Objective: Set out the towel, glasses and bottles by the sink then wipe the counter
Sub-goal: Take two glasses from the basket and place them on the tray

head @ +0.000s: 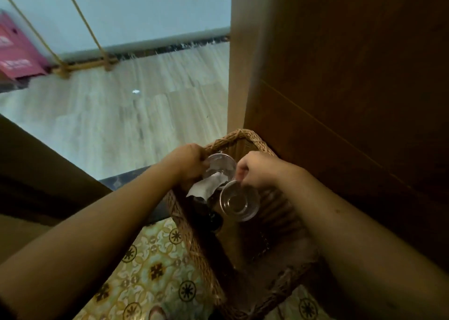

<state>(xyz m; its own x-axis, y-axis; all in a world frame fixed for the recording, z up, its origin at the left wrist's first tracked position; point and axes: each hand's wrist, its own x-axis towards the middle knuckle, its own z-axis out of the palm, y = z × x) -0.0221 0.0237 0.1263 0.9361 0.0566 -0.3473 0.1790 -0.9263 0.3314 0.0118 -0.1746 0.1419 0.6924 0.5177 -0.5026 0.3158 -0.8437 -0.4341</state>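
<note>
I am lifting two clear drinking glasses from the brown wicker basket (233,135): left hand (187,160) gripping the twelve-o'clock glass (222,166), right hand (257,169) pinching the six-o'clock glass (239,203); carrying them to the sink comes next.

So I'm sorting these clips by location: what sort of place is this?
Probably a home or guest room, though I can't be sure. The hands lift glasses from a wicker basket beside a wooden cabinet, with plank flooring and a patterned covering below. No sink shows.
</note>
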